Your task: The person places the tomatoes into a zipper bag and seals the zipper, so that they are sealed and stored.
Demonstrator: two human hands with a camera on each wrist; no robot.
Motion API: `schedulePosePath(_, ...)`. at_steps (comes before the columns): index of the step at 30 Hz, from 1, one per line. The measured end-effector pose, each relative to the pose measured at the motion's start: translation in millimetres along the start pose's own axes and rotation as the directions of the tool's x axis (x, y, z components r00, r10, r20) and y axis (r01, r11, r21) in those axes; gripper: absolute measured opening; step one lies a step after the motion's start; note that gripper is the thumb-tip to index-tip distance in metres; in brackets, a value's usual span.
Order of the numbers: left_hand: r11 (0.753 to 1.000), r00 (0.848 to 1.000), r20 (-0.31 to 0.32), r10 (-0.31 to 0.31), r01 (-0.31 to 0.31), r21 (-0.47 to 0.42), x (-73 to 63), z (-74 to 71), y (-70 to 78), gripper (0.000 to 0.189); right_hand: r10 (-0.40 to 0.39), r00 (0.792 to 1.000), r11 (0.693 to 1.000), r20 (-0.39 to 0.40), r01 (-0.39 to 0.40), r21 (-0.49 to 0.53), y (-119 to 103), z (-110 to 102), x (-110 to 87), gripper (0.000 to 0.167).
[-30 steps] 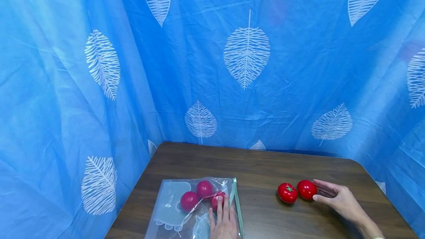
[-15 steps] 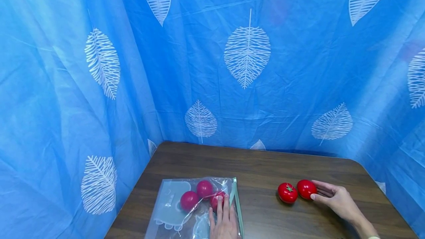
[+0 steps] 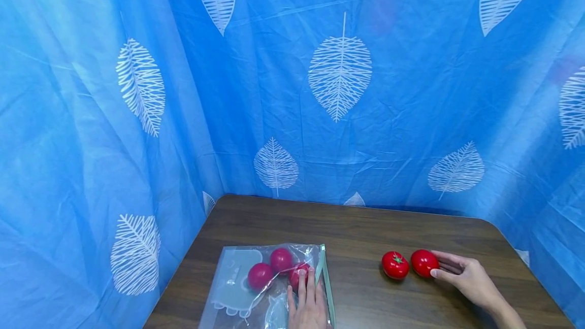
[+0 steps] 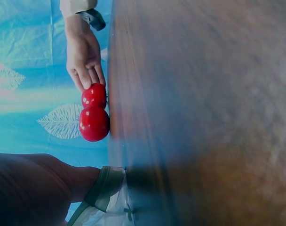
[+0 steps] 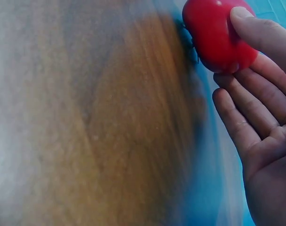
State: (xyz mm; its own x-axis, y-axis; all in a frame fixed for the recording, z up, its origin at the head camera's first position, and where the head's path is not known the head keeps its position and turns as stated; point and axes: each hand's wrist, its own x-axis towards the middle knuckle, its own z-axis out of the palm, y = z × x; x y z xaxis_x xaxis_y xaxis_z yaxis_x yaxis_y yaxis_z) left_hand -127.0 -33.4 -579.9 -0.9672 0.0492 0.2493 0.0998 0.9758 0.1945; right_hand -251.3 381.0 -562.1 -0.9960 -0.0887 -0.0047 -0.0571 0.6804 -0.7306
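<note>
My right hand (image 3: 470, 281) pinches a glossy red tomato (image 3: 424, 263) between thumb and fingers. In the right wrist view, dark leafy bits show on the side of this tomato (image 5: 218, 37) that faces the table. A second tomato (image 3: 395, 265), green stem leaves upward, lies just left of it. My left hand (image 3: 309, 308) rests with straight fingers on a clear zip bag (image 3: 237, 268) with a green edge strip. Inside the bag are three red round things; my fingertips overlap the nearest one (image 3: 294, 279). The left wrist view shows part of my left hand (image 4: 44, 188) beside the green strip (image 4: 103, 188).
A brown wooden table (image 3: 356, 227) carries everything, the bag at its left and the tomatoes at its right. Blue curtains (image 3: 388, 116) with white leaf prints hang behind the table and along both sides.
My right hand and the tomato it pinches have shifted slightly right and nearer to me, widening the gap to the second tomato. The left hand and bag have stayed put.
</note>
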Motion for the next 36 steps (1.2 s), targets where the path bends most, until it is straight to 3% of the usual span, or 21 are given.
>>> schedulePosePath(3,1.000,1.000,0.015,-0.002,0.003,-0.009,0.3,-0.6,-0.3,0.087,0.001,1.000,1.000,0.006,-0.001,0.016,-3,-2,-4.5,0.068)
schedulePosePath(11,0.997,0.990,0.138,-0.010,0.021,-0.077,2.7,-4.9,-1.4,0.091,0.022,1.000,0.999,0.009,-0.023,0.038,-16,-5,-18.1,0.072)
schedulePosePath(14,0.998,0.994,0.112,-0.005,0.012,-0.067,2.2,-4.0,-1.3,0.087,0.019,1.000,0.997,-0.002,-0.019,0.069,-21,-4,-24.7,0.069)
schedulePosePath(20,0.999,0.999,-0.043,0.026,-0.025,0.021,-2.1,2.5,-1.8,0.081,0.019,1.000,0.992,0.013,-0.021,0.126,-35,-3,-36.8,0.068)
schedulePosePath(22,0.999,0.997,-0.064,0.031,-0.029,0.030,-2.2,2.5,-2.0,0.081,0.021,0.999,0.990,0.026,-0.024,0.137,-40,-3,-39.9,0.069)
schedulePosePath(29,0.999,0.997,0.076,0.003,0.000,-0.037,1.1,-0.5,-2.4,0.079,0.032,0.997,0.986,0.072,-0.044,0.159,-54,0,-50.2,0.071)
schedulePosePath(36,0.999,0.997,0.072,0.004,-0.001,-0.047,0.9,-0.9,-2.3,0.083,0.092,0.993,0.985,0.078,-0.102,0.137,-64,11,-58.0,0.079)
